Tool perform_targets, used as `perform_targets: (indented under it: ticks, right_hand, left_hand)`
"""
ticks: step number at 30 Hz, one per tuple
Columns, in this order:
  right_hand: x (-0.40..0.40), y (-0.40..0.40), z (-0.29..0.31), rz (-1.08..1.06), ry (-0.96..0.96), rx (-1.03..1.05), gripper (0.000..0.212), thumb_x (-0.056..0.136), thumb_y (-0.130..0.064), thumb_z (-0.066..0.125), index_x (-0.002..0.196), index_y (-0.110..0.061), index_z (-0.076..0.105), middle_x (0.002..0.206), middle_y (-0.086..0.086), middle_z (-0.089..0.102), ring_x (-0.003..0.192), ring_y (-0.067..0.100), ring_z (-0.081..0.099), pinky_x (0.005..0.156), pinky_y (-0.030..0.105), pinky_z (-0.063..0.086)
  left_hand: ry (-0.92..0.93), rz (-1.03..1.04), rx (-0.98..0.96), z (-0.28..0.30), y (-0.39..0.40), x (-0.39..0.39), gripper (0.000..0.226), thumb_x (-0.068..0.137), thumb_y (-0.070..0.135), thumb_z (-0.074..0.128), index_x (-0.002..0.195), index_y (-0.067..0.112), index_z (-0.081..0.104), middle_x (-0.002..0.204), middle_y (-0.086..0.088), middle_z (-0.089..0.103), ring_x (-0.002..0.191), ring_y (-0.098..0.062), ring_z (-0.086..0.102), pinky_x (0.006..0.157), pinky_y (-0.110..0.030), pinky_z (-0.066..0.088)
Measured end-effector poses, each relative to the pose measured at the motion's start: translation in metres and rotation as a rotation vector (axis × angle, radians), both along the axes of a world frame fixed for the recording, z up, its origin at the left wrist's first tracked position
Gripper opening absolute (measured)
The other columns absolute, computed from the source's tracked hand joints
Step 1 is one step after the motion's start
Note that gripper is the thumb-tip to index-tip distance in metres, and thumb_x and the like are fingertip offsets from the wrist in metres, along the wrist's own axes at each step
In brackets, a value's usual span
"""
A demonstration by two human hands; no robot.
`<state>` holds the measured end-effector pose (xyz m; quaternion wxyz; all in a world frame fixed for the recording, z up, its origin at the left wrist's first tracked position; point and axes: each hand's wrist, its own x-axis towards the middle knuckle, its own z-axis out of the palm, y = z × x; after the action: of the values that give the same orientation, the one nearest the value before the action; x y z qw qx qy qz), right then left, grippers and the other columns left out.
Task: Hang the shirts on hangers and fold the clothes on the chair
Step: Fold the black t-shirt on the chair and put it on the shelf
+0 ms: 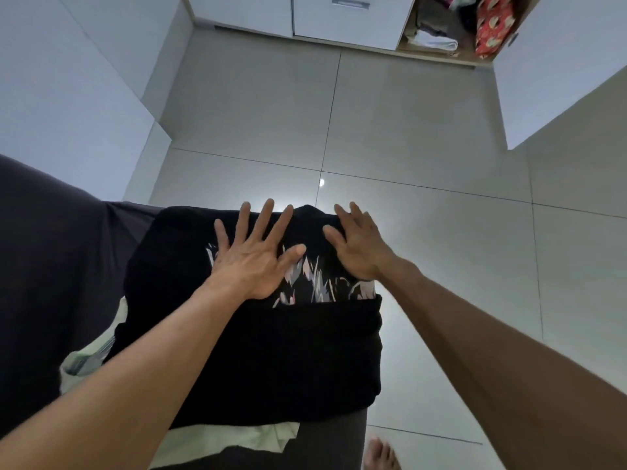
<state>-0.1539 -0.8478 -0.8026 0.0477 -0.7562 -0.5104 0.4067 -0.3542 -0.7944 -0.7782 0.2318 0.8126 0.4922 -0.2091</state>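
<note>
A black shirt (pixel 271 361) with a white and pink print lies partly folded in front of me, its near edge turned over the print. My left hand (pixel 252 256) presses flat on its upper left part with fingers spread. My right hand (pixel 356 244) rests flat on the upper right part near the far edge, fingers straight. Under the black shirt a pale green and white garment (pixel 237 442) sticks out at the left and near side. The chair (pixel 51 266) is covered by dark cloth at the left.
Light tiled floor (pixel 424 137) stretches ahead. A white wardrobe (pixel 339 18) stands at the far end, its right compartment open with folded clothes (pixel 436 42) and a red patterned item (pixel 492 25). A white door panel (pixel 559 79) is at right. A bare foot (pixel 381 454) shows at the bottom.
</note>
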Motion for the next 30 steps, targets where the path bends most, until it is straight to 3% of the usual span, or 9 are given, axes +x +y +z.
perform_targets:
  ticks: [5, 8, 11, 15, 18, 21, 25, 28, 30]
  right_hand:
    - [0.042, 0.045, 0.015, -0.019, 0.201, -0.08, 0.066, 0.09, -0.053, 0.065, 0.143, -0.017, 0.048, 0.145, 0.009, 0.051, 0.131, 0.027, 0.049, 0.105, 0.04, 0.043]
    - [0.054, 0.06, 0.024, -0.004, 0.232, -0.008, 0.035, 0.087, -0.034, 0.075, 0.115, -0.013, 0.069, 0.117, 0.006, 0.068, 0.11, 0.022, 0.063, 0.097, 0.039, 0.053]
    - [0.057, 0.057, 0.031, 0.027, 0.223, 0.11, 0.019, 0.09, -0.03, 0.073, 0.099, -0.013, 0.067, 0.094, 0.0, 0.069, 0.087, 0.014, 0.063, 0.078, 0.03, 0.051]
    - [0.059, 0.032, 0.045, 0.165, 0.127, 0.157, 0.028, 0.091, -0.041, 0.069, 0.093, -0.016, 0.057, 0.09, 0.0, 0.061, 0.08, 0.015, 0.057, 0.068, 0.03, 0.045]
    - [0.066, 0.008, 0.049, 0.322, -0.015, 0.021, 0.025, 0.092, -0.037, 0.07, 0.09, -0.022, 0.05, 0.086, -0.004, 0.056, 0.078, 0.017, 0.055, 0.062, 0.029, 0.042]
    - [0.068, -0.015, 0.049, 0.151, -0.089, 0.118, 0.019, 0.101, -0.034, 0.055, 0.096, -0.021, 0.043, 0.078, 0.001, 0.057, 0.069, 0.021, 0.054, 0.057, 0.031, 0.038]
    - [0.057, -0.051, 0.053, 0.111, -0.311, 0.357, 0.013, 0.103, -0.025, 0.046, 0.096, -0.019, 0.037, 0.072, -0.001, 0.053, 0.06, 0.023, 0.052, 0.055, 0.035, 0.042]
    - [0.05, -0.084, 0.052, 0.145, -0.466, 0.436, 0.012, 0.097, -0.012, 0.048, 0.095, -0.017, 0.037, 0.077, -0.001, 0.049, 0.057, 0.024, 0.048, 0.05, 0.032, 0.037]
    - [0.046, -0.108, 0.048, 0.117, -0.495, 0.416, 0.014, 0.093, -0.005, 0.052, 0.096, -0.015, 0.042, 0.08, -0.001, 0.044, 0.056, 0.022, 0.043, 0.049, 0.031, 0.035]
  left_hand:
    - [-0.044, 0.046, -0.077, -0.004, 0.054, 0.042, 0.075, 0.094, 0.074, 0.02, 0.157, 0.033, 0.013, 0.165, 0.002, 0.017, 0.153, -0.027, 0.005, 0.116, -0.065, -0.007]
    - [-0.122, -0.059, -0.121, 0.004, 0.076, 0.064, 0.046, 0.098, 0.062, 0.037, 0.127, 0.03, 0.052, 0.144, 0.001, 0.048, 0.138, -0.024, 0.035, 0.115, -0.058, 0.014]
    - [-0.257, -0.135, -0.092, 0.016, 0.077, 0.072, 0.026, 0.098, 0.048, 0.05, 0.106, 0.024, 0.053, 0.113, 0.006, 0.055, 0.108, -0.018, 0.047, 0.105, -0.045, 0.028]
    - [-0.459, -0.192, -0.019, 0.036, 0.068, 0.059, 0.025, 0.09, 0.044, 0.065, 0.084, 0.022, 0.053, 0.078, 0.005, 0.059, 0.073, -0.017, 0.056, 0.068, -0.032, 0.037]
    - [-0.311, -0.289, 0.075, 0.054, 0.063, 0.039, 0.029, 0.089, 0.048, 0.066, 0.078, 0.03, 0.046, 0.071, 0.013, 0.052, 0.066, -0.007, 0.049, 0.079, -0.034, 0.041]
    - [-0.068, -0.329, 0.277, 0.07, 0.051, 0.025, 0.024, 0.091, 0.055, 0.06, 0.089, 0.035, 0.048, 0.067, 0.02, 0.042, 0.07, -0.012, 0.049, 0.103, -0.042, 0.035]
    - [0.287, -0.255, 0.42, 0.091, 0.026, 0.012, 0.022, 0.087, 0.05, 0.064, 0.086, 0.028, 0.058, 0.067, 0.009, 0.054, 0.064, -0.015, 0.053, 0.1, -0.044, 0.031]
    - [0.413, -0.181, 0.43, 0.105, 0.0, -0.003, 0.005, 0.086, 0.029, 0.062, 0.088, 0.027, 0.058, 0.068, 0.009, 0.053, 0.061, -0.014, 0.05, 0.105, -0.047, 0.027]
    - [0.483, -0.134, 0.43, 0.11, -0.024, -0.018, 0.015, 0.086, 0.023, 0.057, 0.099, 0.03, 0.059, 0.069, 0.011, 0.049, 0.069, -0.016, 0.057, 0.106, -0.047, 0.024]
